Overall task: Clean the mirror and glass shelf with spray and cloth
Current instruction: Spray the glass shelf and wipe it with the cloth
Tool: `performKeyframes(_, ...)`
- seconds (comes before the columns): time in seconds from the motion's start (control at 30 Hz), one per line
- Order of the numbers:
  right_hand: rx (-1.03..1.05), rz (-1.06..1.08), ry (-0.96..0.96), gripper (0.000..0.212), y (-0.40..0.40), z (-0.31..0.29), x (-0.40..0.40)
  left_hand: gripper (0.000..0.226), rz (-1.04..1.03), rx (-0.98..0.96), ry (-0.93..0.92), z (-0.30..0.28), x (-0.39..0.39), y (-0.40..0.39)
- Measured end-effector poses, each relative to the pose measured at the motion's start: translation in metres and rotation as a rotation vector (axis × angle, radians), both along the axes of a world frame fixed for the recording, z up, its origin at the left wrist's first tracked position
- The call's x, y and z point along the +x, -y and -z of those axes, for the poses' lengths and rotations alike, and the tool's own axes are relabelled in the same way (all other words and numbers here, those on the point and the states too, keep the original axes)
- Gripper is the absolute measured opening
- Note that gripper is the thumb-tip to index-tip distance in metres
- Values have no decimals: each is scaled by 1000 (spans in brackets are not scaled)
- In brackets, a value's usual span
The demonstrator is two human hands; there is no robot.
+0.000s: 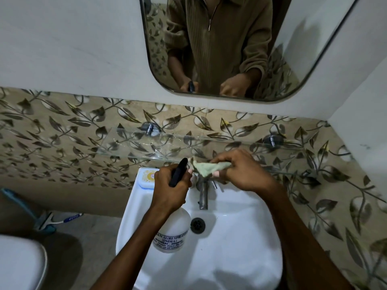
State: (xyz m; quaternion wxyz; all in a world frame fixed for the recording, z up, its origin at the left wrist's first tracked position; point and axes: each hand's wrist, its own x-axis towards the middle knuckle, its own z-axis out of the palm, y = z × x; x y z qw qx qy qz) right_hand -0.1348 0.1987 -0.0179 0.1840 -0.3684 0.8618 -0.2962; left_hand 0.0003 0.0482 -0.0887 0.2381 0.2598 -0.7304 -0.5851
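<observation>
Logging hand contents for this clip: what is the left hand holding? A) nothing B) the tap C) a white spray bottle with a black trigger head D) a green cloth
C: the left hand grips the spray bottle over the sink, while the right hand holds the cloth.

white sink [240,243], tap [203,193], toilet [21,264], leaf-patterned tiles [62,130].

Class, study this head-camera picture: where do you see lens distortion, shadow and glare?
Head view: the wide-angle lens bows the mirror edges and the glass shelf; the white basin carries soft glare near its front, with arm shadows across it; a dark shadow lies on the floor at lower left; the cloth and both hands are sharp.
</observation>
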Motion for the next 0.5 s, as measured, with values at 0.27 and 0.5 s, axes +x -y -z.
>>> performKeyframes(0.27,-239,189,362,19,-14,-20,-24,47,6,-14,0,-1,2,1)
performKeyframes(0.5,-182,573,-422,30,-9,-8,-19,48,14,-27,8,1,3,-3)
